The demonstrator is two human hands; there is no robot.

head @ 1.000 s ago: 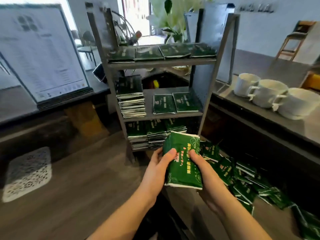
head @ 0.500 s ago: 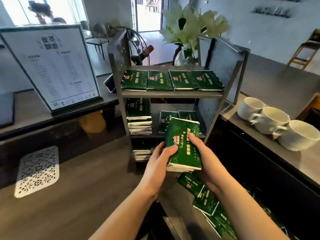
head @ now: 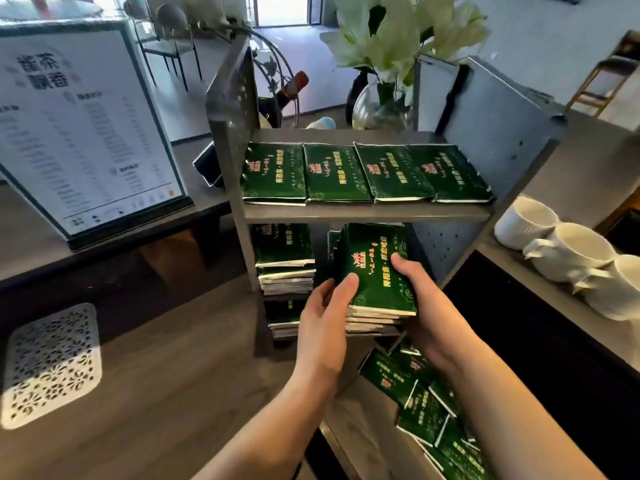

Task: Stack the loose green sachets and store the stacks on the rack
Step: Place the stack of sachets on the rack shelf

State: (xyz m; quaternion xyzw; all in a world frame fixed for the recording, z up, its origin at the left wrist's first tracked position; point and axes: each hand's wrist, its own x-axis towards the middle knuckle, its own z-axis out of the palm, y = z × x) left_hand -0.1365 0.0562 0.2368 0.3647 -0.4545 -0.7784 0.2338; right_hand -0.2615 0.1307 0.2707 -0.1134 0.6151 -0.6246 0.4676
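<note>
Two bare forearms, no sleeves in view. Left hand [head: 325,317] and right hand [head: 420,299]: no gloves, no rings seen. Thin dark band at left forearm's lower part, near frame bottom; detail unclear

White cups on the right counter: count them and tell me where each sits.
3. One cup sits farthest back, a second cup is in the middle, and a third cup is nearest, cut off by the frame edge. More may lie out of view.
</note>
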